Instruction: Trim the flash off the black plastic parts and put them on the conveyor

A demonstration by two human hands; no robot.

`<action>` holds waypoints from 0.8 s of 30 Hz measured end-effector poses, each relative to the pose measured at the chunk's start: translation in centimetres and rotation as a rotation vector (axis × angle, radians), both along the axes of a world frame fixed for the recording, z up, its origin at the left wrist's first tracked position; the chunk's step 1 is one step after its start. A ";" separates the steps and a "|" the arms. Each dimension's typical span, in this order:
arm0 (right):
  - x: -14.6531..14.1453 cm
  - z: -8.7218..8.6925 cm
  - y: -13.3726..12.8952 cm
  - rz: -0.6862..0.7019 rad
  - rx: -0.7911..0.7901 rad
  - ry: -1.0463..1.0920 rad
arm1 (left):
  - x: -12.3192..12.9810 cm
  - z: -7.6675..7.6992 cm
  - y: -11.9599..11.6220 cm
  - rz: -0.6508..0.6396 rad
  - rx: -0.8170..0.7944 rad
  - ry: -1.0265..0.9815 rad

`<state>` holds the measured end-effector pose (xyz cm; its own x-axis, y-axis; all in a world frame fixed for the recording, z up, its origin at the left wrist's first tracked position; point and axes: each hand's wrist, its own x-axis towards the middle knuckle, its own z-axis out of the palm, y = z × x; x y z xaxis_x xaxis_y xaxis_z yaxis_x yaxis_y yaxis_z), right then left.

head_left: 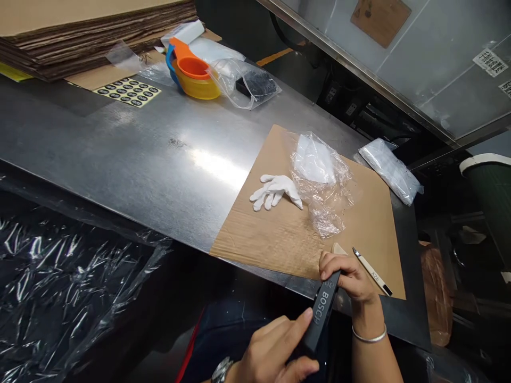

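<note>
A black bar-shaped part marked BOSCH is held at a slant in front of the table's near edge. My right hand, with a bangle on the wrist, has its fingers wrapped round the upper end. At the lower end, my left hand grips the part between index finger and thumb, the index lying along its side; the other fingers are curled. A pale pen-like tool marked A26 lies on the cardboard just beyond my right hand. Part of a small pale piece shows behind my right fingers.
A white glove and crumpled clear plastic lie on the cardboard. A wrapped packet is at its right. Farther back on the metal table are orange and yellow cups, a bagged black part, stickers and stacked cardboard.
</note>
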<state>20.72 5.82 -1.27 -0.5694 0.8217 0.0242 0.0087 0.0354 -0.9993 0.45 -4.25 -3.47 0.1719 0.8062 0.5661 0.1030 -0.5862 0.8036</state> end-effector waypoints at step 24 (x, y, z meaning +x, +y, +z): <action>-0.7 0.0 2.7 0.065 0.039 -0.125 | -0.9 0.2 1.0 -0.061 -0.253 -0.030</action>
